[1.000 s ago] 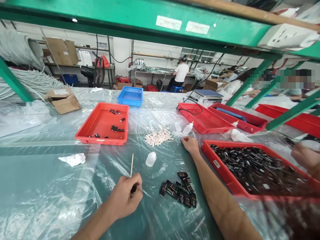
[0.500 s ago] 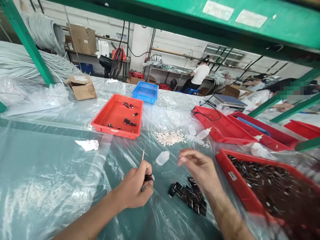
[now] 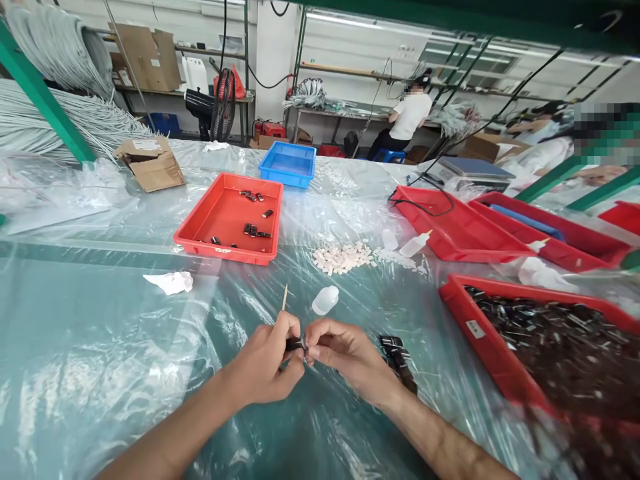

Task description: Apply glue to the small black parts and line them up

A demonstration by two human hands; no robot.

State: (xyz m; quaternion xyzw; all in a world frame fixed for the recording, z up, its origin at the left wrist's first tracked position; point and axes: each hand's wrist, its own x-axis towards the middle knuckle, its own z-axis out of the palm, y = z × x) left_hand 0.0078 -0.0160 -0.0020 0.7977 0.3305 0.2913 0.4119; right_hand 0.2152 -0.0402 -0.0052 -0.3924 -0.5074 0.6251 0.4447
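My left hand (image 3: 267, 363) is closed around a small black part (image 3: 294, 345), and a thin pointed wooden stick (image 3: 285, 297) juts up from the same grip. Thumb and fingertips of my right hand (image 3: 345, 357) pinch together at the part's right end; whatever lies between them is too small to make out. Partly behind my right hand is a cluster of similar black parts (image 3: 397, 353) on the plastic sheeting. Just beyond both hands lies a small translucent bottle (image 3: 325, 301). Farther off is a heap of small whitish pieces (image 3: 343, 257).
A red tray (image 3: 225, 251) at centre left holds several black parts; behind it stands a blue tray (image 3: 287, 175). To the right, a red bin (image 3: 493, 357) is full of dark parts. Crumpled tissue (image 3: 173, 283) lies at left. Other people sit in the background.
My right hand has moved left from above the black cluster and now meets the part in my left hand. The left hand keeps its hold on the part and stick. The view has shifted slightly.
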